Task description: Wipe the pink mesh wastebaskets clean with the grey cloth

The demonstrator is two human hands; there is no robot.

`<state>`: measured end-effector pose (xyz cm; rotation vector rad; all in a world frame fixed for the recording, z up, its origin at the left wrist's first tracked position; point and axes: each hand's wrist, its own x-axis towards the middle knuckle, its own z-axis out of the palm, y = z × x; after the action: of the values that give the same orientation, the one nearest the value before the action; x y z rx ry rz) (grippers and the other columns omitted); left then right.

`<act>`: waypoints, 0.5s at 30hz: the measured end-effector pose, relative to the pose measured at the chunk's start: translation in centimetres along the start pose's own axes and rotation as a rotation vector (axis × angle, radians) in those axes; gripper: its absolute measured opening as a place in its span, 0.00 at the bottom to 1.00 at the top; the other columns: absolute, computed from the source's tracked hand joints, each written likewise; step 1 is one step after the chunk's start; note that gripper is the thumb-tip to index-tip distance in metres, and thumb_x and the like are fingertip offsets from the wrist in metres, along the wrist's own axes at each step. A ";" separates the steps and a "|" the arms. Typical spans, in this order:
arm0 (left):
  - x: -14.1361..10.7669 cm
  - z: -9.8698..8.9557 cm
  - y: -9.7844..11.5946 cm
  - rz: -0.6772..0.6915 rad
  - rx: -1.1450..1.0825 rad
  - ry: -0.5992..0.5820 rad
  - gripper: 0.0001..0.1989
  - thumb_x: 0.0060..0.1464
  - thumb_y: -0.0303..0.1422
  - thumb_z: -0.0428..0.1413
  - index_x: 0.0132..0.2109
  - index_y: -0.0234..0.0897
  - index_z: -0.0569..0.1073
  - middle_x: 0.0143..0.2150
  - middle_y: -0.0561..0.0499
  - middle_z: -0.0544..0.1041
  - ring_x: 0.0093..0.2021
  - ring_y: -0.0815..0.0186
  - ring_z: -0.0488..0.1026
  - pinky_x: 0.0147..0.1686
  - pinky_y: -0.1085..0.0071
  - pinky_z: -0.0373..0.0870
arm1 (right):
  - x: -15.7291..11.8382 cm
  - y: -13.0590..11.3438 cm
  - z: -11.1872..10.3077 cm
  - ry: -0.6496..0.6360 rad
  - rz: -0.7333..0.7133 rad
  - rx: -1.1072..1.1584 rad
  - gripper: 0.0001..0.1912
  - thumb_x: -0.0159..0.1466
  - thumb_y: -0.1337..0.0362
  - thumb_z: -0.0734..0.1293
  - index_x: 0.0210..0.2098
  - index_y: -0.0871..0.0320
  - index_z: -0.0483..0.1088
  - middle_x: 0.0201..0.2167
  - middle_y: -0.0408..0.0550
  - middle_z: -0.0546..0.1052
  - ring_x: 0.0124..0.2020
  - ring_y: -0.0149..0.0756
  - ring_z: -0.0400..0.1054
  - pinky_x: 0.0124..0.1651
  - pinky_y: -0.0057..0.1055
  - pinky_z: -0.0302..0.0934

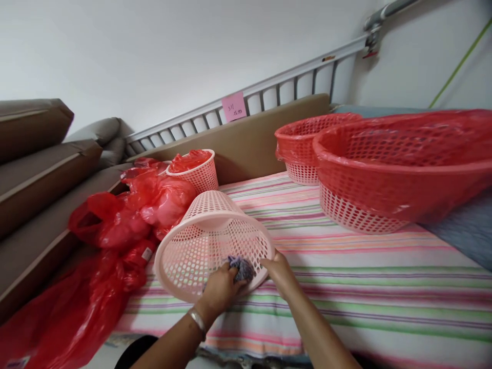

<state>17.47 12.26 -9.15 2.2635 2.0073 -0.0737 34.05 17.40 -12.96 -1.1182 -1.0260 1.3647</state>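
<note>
Closest in, the left hand (220, 288), a bangle on its wrist, is curled shut around a small purple-grey cloth (241, 267) and presses it against the lower rim of a pale pink mesh basket (209, 241). Just to the right of it, the right hand (280, 271) rests with fingers wrapped over the same rim, gripping the basket's edge. The basket lies on its side on a striped bedsheet (346, 287), its open mouth turned toward the hands and its narrow base pointing away from them. To the left of the left hand, a heap of red plastic bags (126, 225) spills down off the bed's edge, touching the basket's side. Beyond the basket, farther from both hands, a second pink basket (200, 174) stands upright with a red bag lining it. Off to the right of the right hand and farther back, a wide red basket (400, 169) wrapped in red plastic sits on the sheet, and a smaller red basket (303, 148) stands just behind it, touching or nearly so. Farthest away, a brown headboard (249, 143) runs along a railing with a pink note (233, 106) stuck on it.
</note>
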 end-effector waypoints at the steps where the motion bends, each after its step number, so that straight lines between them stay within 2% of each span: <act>1: 1.1 -0.1 -0.2 -0.021 0.014 0.021 0.17 0.58 0.45 0.49 0.43 0.39 0.74 0.44 0.46 0.75 0.42 0.60 0.75 0.41 0.69 0.67 | 0.1 0.2 -0.1 -0.010 0.018 0.024 0.23 0.44 0.67 0.61 0.40 0.63 0.73 0.27 0.47 0.78 0.27 0.39 0.70 0.31 0.30 0.63; 9: 12.4 -1.6 -3.2 -0.158 0.111 0.143 0.17 0.61 0.39 0.44 0.46 0.34 0.72 0.46 0.41 0.75 0.45 0.58 0.73 0.45 0.66 0.66 | 0.3 0.5 0.0 0.016 0.080 0.082 0.22 0.42 0.69 0.61 0.36 0.63 0.74 0.27 0.47 0.78 0.28 0.40 0.71 0.30 0.30 0.63; 12: 15.3 -1.8 -3.9 -0.201 0.124 0.181 0.20 0.63 0.38 0.40 0.52 0.33 0.70 0.49 0.37 0.74 0.48 0.55 0.72 0.46 0.63 0.66 | 0.7 0.7 0.3 -0.001 0.116 0.097 0.23 0.41 0.69 0.60 0.37 0.63 0.75 0.25 0.46 0.78 0.26 0.39 0.70 0.29 0.29 0.63; 15: 16.8 -1.3 -4.4 -0.238 0.114 0.191 0.22 0.64 0.38 0.37 0.54 0.32 0.68 0.51 0.35 0.73 0.51 0.53 0.71 0.47 0.61 0.65 | 1.0 1.2 0.8 -0.001 0.141 0.112 0.26 0.41 0.69 0.59 0.39 0.62 0.75 0.25 0.45 0.78 0.27 0.38 0.70 0.28 0.28 0.63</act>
<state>15.14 29.52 -9.94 2.1568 2.4240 0.0077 33.00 18.25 -14.02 -1.1223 -0.8738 1.5161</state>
